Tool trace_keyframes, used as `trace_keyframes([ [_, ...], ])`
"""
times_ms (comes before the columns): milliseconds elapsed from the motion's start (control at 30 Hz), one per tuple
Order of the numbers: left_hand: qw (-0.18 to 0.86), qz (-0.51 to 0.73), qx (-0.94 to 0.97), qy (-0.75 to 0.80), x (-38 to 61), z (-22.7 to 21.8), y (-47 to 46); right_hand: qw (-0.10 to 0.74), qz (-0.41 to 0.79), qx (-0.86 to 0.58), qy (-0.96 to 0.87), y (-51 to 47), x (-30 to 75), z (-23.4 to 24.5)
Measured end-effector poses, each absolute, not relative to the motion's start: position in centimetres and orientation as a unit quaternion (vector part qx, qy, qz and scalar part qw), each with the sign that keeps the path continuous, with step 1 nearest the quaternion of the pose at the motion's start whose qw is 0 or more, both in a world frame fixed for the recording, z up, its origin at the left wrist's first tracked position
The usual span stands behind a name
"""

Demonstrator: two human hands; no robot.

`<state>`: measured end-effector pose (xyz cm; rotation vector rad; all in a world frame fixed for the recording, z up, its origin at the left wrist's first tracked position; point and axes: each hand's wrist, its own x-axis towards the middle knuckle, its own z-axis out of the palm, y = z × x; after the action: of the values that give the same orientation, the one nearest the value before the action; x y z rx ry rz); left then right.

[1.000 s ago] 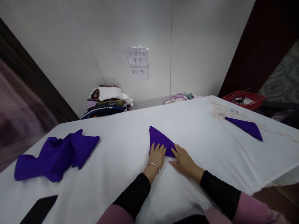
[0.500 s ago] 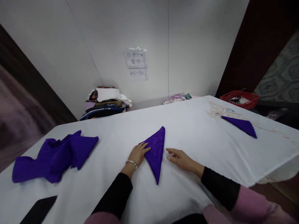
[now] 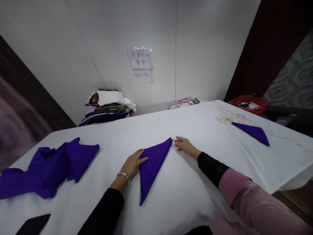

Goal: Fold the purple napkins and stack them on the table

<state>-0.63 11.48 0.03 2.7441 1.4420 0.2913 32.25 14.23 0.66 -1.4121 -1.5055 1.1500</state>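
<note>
Grey-white wall (image 3: 207,39) at the back, handwritten paper sign (image 3: 141,62) on it, pile of folded clothes (image 3: 107,106) at its foot. White-draped desk (image 3: 202,130) in front, embroidery towards the far right.

Purple triangle (image 3: 153,163), folded cloth, lies flat mid-desk, between the two hands. Long edge runs on a diagonal: far-right tip down to the near-left tip, which points back at the person. Blunt corner sits at far left.

Left hand (image 3: 132,164), bracelet (image 3: 124,176) at the wrist: fingers spread, laid on that blunt corner, resting on the cloth rather than gripping it. Triangle is to its right, most of it reaching nearer the person.

Right hand (image 3: 186,145): fingers slightly curled, nothing between them, just beside the far-right tip. Can't tell if a fingertip brushes it. Triangle lies to its left; for that tip the right hand is the nearer one. Near-left tip is free of both, left hand nearer.

Elsewhere: crumpled purple cloth (image 3: 49,169) at left, dark flat object (image 3: 34,225) below it, second folded purple piece (image 3: 254,132) at right, red basket (image 3: 259,105) beyond the desk edge.
</note>
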Motion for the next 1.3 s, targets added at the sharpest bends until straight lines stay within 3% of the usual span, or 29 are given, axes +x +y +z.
trace_keyframes([
  [133,0.023,0.093,0.873,0.479,-1.0,0.3,12.1,0.357,0.341,-0.517,-0.699,15.6,31.6,0.2],
  [300,0.050,0.086,0.868,0.486,-1.0,0.4,12.6,0.222,0.120,-0.407,-0.878,16.3,31.1,0.1],
  [567,0.038,0.058,0.835,0.545,-0.9,2.3,14.5,0.208,0.039,-0.443,-0.871,15.2,31.6,-0.2],
  [767,0.041,0.127,0.838,0.528,4.0,4.5,10.1,0.210,0.016,-0.460,-0.863,11.8,31.6,0.0],
  [1000,0.060,0.060,0.842,0.533,9.8,2.9,5.3,0.206,0.037,-0.467,-0.859,7.4,31.5,0.3],
  [1300,0.033,0.077,0.813,0.575,10.8,1.6,6.0,0.333,0.172,-0.542,-0.752,8.0,34.2,-1.3],
])
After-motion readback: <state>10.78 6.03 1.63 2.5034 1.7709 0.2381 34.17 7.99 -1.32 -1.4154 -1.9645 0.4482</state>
